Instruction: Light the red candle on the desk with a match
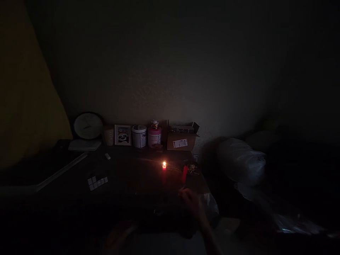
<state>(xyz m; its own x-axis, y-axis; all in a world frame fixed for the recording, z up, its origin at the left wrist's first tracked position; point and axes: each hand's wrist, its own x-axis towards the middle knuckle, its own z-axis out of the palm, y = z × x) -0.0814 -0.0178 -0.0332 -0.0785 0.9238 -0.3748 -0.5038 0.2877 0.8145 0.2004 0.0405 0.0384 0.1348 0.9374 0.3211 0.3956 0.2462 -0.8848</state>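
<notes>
A short red candle (164, 168) burns upright on the dark table, its flame the main light here. To its right stands an unlit red candle (184, 173), beside a small heap of matchsticks (193, 168). My right hand (190, 199) is over the table just in front of the unlit candle, apart from it. Its fingers look curled together; what they hold, if anything, is lost in the dark. Low in the view, near the table's front edge, my left hand (120, 233) is dim and smeared, so its fingers cannot be made out.
Along the wall stand a round clock (88, 126), a panda picture frame (123, 135), a white tub (139, 136), a pink-lidded tub (154, 137) and an open cardboard box (181, 138). White blocks (97, 182) lie left on the table (127, 166). Plastic bags (240, 161) are at right.
</notes>
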